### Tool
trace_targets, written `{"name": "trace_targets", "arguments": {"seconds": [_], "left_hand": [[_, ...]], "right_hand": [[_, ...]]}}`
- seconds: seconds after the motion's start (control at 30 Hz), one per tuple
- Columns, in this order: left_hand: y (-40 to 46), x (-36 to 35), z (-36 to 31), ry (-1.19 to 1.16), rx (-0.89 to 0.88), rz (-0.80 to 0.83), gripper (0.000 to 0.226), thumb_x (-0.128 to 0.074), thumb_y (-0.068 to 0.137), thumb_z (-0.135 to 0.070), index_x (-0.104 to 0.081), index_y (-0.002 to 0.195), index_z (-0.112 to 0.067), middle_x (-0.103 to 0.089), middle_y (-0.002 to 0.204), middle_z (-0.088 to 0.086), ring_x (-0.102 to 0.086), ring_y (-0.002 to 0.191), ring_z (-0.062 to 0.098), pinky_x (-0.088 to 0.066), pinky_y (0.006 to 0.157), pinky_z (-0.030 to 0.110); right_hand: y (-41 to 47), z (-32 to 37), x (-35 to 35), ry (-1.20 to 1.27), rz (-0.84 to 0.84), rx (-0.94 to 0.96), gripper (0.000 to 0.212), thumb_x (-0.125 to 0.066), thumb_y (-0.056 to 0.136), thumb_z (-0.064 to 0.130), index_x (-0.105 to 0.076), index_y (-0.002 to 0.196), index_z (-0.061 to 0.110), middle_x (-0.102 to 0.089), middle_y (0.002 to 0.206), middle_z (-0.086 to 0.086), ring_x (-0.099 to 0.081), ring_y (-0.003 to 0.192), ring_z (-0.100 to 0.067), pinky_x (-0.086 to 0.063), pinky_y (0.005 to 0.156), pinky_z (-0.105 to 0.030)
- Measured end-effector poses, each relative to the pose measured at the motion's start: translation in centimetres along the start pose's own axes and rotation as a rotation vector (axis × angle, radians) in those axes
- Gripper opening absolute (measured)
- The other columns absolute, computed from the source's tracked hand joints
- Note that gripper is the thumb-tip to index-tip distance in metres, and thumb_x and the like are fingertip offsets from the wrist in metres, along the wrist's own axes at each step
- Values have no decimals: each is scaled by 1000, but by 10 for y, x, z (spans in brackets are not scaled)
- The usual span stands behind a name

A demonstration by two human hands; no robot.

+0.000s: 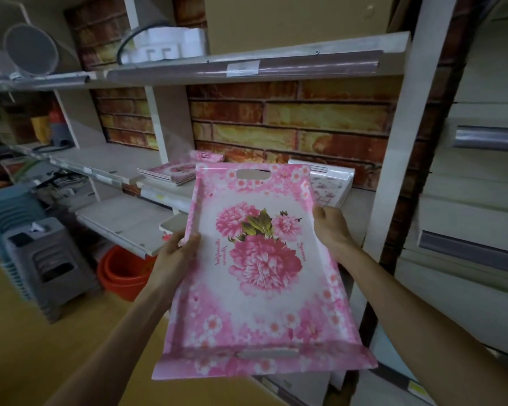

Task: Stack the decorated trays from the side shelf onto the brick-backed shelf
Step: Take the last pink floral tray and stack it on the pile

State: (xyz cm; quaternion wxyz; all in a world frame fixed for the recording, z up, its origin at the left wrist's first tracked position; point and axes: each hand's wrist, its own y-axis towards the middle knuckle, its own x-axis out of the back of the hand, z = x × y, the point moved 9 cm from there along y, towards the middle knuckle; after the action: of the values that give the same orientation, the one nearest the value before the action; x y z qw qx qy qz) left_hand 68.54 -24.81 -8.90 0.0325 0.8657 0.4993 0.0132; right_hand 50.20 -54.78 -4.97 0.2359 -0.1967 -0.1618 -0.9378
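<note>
Shelf: brick-backed shelf (361,200) beyond the fingertips
Fingers: left hand (175,253) and right hand (330,227) curled round pink tray (261,276) edges
Risk: far rim probably catching white tray (332,186); toppling likely

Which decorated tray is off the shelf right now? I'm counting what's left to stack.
The pink peony tray, held by the left hand and right hand; the pink stack and white tray rest on the shelf.
</note>
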Motion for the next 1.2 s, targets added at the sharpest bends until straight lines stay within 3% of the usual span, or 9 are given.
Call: {"name": "trace_targets", "arguments": {"seconds": [0.1, 0.3, 0.47, 0.63, 0.83, 0.97, 1.03, 1.1, 1.2], "left_hand": [[32, -6, -1, -31, 1, 73, 25, -70, 85, -35, -66, 109, -30, -74, 107, 13, -72, 92, 36, -58, 82, 54], [107, -30, -6, -89, 58, 195, 40, -70, 87, -20, -58, 123, -30, -76, 103, 10, -74, 85, 36, -60, 64, 44], [173, -54, -27, -84, -32, 165, 31, -63, 90, -10, -64, 119, -21, -76, 100, 12, -75, 76, 27, -59, 57, 31], [228, -81, -38, -58, -72, 188, 31, -62, 92, -11, -62, 122, -18, -75, 103, 15, -72, 84, 34, -62, 68, 41], [273, -114, -36, -78, -54, 235, 31, -63, 90, -11, -61, 121, -15, -75, 101, 17, -71, 75, 30, -60, 68, 40], [302, -137, -38, -72, -57, 291, 25, -63, 90, -9, -64, 115, -10, -72, 91, 17, -63, 72, 26, -53, 64, 33], [315, -150, -40, -60, -64, 323, 22, -63, 90, -8, -65, 111, -10, -71, 83, 10, -64, 58, 18, -52, 52, 24], [327, -166, -41, -51, -64, 362, 22, -63, 90, -6, -64, 111, -11, -71, 82, 9, -65, 51, 11, -50, 45, 20], [341, -188, -41, -21, -53, 422, 28, -62, 90, -7, -61, 118, -11, -71, 90, 13, -66, 61, 18, -52, 52, 25]], "right_hand": [[31, 1, -12, 1, -28, -5, 40, -32, 101, 24, -39, 63, 14, -43, 64, -5, -43, 60, -19, -30, 51, -26], [96, 5, -24, -13, -97, -30, 42, -32, 102, 22, -36, 60, 14, -39, 59, -3, -38, 54, -15, -27, 50, -27], [156, 13, -22, -5, -164, -54, 42, -33, 102, 25, -37, 61, 17, -40, 61, -1, -39, 56, -17, -27, 52, -27], [201, 12, -9, 43, -261, -45, 45, -40, 100, 26, -34, 56, 20, -35, 55, 2, -33, 50, -13, -19, 47, -28], [229, 7, 2, 125, -262, -74, 39, -54, 94, 25, -41, 58, 18, -39, 55, 2, -38, 50, -15, -27, 53, -27], [237, 3, 9, 197, -222, -82, 21, -59, 87, 13, -63, 91, -7, -66, 83, -29, -66, 74, -43, -50, 64, -38], [239, -2, 14, 201, -225, -84, 23, -58, 88, 9, -63, 109, -1, -70, 86, -18, -68, 75, -36, -56, 69, -45], [238, -6, 20, 200, -257, -81, 29, -56, 92, 9, -55, 121, 12, -66, 83, 0, -65, 68, -21, -54, 68, -36], [237, -11, 31, 156, -333, -86, 36, -51, 96, 11, -47, 131, 11, -64, 103, -8, -63, 81, -24, -51, 73, -34]]}}
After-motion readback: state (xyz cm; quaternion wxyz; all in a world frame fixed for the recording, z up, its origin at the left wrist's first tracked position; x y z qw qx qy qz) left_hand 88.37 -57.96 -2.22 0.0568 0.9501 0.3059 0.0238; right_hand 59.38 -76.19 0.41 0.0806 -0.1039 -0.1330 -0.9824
